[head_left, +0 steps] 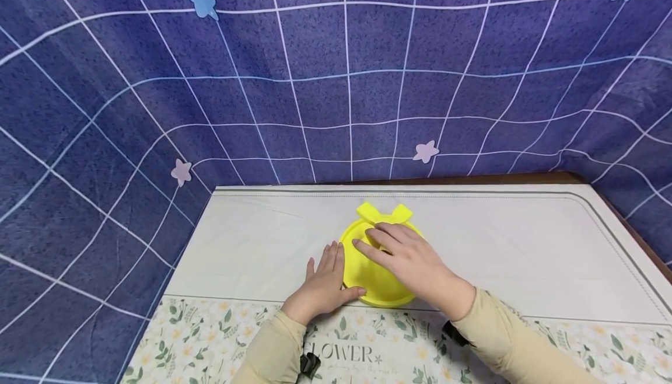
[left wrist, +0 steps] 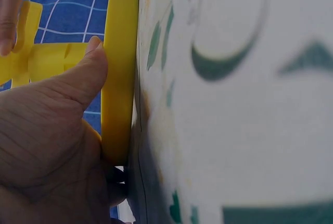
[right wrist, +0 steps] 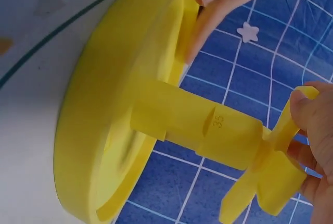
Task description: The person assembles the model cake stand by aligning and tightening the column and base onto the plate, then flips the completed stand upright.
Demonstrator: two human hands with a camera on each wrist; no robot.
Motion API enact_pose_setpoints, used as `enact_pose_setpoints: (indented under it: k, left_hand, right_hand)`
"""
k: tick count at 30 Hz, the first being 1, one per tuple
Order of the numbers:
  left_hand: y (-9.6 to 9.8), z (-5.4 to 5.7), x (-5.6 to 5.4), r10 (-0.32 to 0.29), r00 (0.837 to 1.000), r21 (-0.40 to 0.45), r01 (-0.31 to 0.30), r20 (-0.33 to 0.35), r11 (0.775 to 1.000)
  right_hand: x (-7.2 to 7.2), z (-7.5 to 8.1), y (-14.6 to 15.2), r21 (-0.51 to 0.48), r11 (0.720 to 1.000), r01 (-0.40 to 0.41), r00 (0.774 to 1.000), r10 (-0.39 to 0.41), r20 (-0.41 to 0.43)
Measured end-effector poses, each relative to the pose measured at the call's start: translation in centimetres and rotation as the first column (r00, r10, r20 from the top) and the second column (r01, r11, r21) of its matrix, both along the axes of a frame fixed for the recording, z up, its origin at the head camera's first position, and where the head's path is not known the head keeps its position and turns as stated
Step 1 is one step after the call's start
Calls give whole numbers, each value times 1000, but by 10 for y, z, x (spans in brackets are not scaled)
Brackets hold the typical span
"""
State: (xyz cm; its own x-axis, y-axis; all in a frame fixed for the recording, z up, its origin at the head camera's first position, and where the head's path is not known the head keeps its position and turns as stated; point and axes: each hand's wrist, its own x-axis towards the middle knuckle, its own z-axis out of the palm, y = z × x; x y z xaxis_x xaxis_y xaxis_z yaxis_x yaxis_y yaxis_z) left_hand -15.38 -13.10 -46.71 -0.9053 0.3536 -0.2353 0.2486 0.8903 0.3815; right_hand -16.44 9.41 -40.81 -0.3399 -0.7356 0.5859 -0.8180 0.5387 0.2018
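A round yellow dish-like base (head_left: 364, 273) with a raised rim rests on the table, one thick post (right wrist: 192, 120) standing up from its middle. On the post sits a winged knob (right wrist: 281, 182); two of its wings show beyond my fingers in the head view. My right hand (head_left: 417, 261) pinches one wing, the thumb on one face and fingers behind. My left hand (head_left: 321, 288) lies against the base's left side with straight fingers, its thumb (left wrist: 86, 75) over the near rim. The right hand hides much of the post from the head camera.
A white and floral cloth (head_left: 273, 244) with printed lettering covers the table. Behind and to both sides hangs a blue grid-patterned curtain (head_left: 325, 98) with star shapes. The table's brown back edge (head_left: 472, 180) shows at the curtain's foot.
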Motion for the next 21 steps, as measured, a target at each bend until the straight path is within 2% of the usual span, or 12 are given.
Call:
enact_pose_setpoints:
  k: [4, 7, 10, 13, 15, 18, 21]
  left_hand:
    - [-1, -2, 0, -1, 1000, 0, 1, -5, 1000]
    - [-1, 2, 1, -3, 1000, 7, 3, -2, 1000]
    - [0, 4, 2, -2, 1000, 13, 2, -1, 1000]
    - [-1, 1, 1, 1, 1000, 12, -1, -8, 1000]
    - [-2, 0, 1, 5, 1000, 22, -4, -15, 1000]
    - [-2, 2, 2, 4, 1000, 28, -3, -15, 1000]
    - [-1, 7, 4, 2, 1000, 35, -2, -5, 999]
  right_hand:
    - [1, -3, -3, 42, 999, 4, 1000, -4, 14]
    - [2, -4, -5, 62, 998, 9, 1000, -11, 20]
    - [2, -3, -6, 39, 999, 6, 999, -8, 43]
    - [-1, 0, -6, -57, 998, -12, 996, 17, 88]
    - [-4, 2, -4, -154, 988, -15, 992, 34, 118]
    - [-11, 6, 1, -309, 951, 24, 985, 29, 167]
    - [-18, 10, 9, -412, 899, 147, 959, -27, 281]
